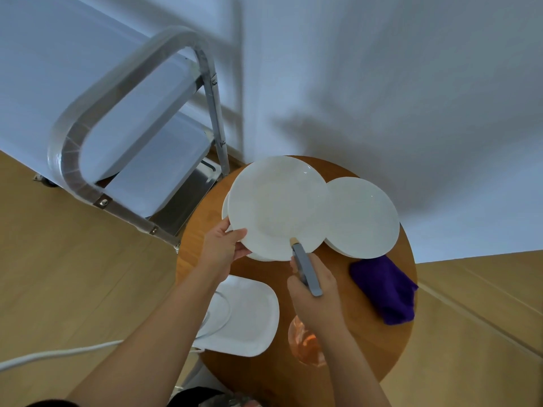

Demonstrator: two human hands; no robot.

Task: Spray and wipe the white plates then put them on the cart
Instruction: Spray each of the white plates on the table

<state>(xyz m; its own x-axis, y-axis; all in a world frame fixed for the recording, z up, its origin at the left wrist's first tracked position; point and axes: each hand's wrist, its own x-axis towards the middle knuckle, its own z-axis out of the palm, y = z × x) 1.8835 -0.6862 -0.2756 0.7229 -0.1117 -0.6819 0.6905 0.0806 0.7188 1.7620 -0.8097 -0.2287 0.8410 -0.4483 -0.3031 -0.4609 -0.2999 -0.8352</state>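
Plate (279,207), white and glossy, is pinched at its near-left rim by the left hand (223,248) above the round table (367,333); spray bottle (305,268) is gripped by the right hand (314,292). Stiff, slippery, breakable: rim grip is judged safest.

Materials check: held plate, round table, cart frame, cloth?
Held plate: glazed ceramic by its look, glossy white with small glints.
Round table: wood or wood veneer, smooth satin brown.
Cart frame: bright metal tube, apparently film-wrapped.
Cloth: soft purple fabric, matte and crumpled.
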